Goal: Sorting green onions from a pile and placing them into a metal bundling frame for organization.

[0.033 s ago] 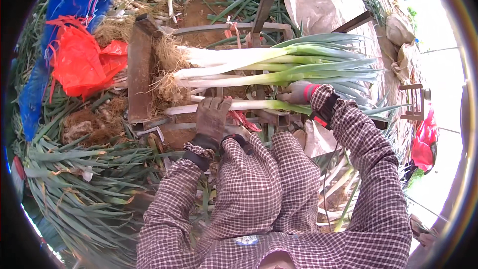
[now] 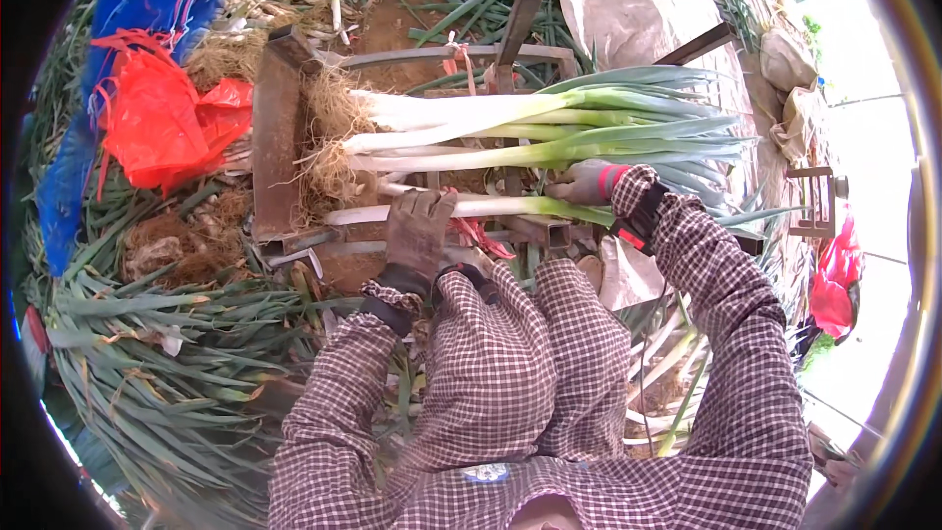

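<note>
Leek (image 2: 496,207) could snap if the left hand (image 2: 416,226), grip curled round it, bends it against the right hand (image 2: 586,183), whose grip I can't judge.

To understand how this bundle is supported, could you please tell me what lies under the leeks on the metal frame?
Bars of the metal frame show under the leeks, and a pale sheet shows beyond their green ends. The rest beneath them is hidden.
</note>
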Tool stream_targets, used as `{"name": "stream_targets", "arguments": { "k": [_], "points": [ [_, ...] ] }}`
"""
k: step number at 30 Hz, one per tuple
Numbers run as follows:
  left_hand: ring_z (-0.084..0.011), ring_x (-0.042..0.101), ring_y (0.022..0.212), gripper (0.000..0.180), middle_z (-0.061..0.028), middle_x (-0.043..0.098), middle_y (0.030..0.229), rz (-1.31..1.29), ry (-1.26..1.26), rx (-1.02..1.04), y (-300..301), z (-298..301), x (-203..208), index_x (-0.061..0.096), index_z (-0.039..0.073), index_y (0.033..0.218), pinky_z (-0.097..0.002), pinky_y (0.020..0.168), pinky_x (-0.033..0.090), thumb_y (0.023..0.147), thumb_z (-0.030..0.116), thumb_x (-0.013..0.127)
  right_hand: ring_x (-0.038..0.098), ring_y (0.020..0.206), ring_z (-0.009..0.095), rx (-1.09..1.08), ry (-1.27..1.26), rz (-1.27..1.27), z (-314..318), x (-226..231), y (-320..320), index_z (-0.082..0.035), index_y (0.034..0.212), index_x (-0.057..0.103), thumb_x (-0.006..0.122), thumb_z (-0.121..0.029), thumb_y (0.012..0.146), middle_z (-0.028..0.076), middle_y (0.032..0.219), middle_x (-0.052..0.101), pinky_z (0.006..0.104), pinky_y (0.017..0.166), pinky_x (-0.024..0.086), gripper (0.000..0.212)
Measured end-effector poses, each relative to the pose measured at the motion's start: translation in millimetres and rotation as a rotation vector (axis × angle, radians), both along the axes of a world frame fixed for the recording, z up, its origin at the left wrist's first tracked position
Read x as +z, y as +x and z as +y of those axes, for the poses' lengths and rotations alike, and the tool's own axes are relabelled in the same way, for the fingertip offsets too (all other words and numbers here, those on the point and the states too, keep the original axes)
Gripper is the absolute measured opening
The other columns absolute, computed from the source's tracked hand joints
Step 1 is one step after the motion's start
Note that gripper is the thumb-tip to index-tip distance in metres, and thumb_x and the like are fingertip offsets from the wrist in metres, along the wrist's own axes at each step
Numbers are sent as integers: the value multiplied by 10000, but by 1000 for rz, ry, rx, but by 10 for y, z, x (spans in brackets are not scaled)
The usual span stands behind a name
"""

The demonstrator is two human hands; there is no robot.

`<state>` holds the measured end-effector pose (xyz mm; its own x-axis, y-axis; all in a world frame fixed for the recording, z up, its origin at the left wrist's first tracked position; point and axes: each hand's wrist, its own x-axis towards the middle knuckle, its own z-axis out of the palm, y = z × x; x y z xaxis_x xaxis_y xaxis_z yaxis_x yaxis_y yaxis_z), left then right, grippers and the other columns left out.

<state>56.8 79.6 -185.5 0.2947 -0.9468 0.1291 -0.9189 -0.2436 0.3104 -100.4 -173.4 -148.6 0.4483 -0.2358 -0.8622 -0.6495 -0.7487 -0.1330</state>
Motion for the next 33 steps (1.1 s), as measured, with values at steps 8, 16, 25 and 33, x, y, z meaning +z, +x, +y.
{"name": "stream_targets", "arguments": {
  "k": [8,16,25,33],
  "points": [
    [-257,576,948,352,-74,616,973,-14,-202,-9,28,85,62,638,139,1089,-413,846,471,743,111,580,560,1067,294,-8,395,-350,-162,-112,-56,-56,1152,626,513,-524,875,184,1167,605,374,964,393,556],
    [-246,587,949,379,-66,619,1009,5,-301,-43,123,195,85,623,128,1095,-397,854,482,716,134,636,633,790,261,10,25,-319,119,1069,284,-75,1010,674,639,-416,814,150,850,667,387,766,477,394],
    [-214,560,1033,513,-57,583,1132,-165,124,-139,232,90,68,512,155,1250,-374,929,434,765,256,649,570,824,227,534,-588,-558,-929,1763,-258,-152,778,653,757,-197,635,13,817,617,371,759,464,182],
    [-195,553,1062,444,-48,579,1156,-189,329,-67,97,-144,-487,505,149,1268,-345,978,393,826,172,537,582,923,218,444,-1213,-706,-1430,1501,-719,-183,982,635,703,-177,723,19,986,615,371,787,466,268]
  ]
}}
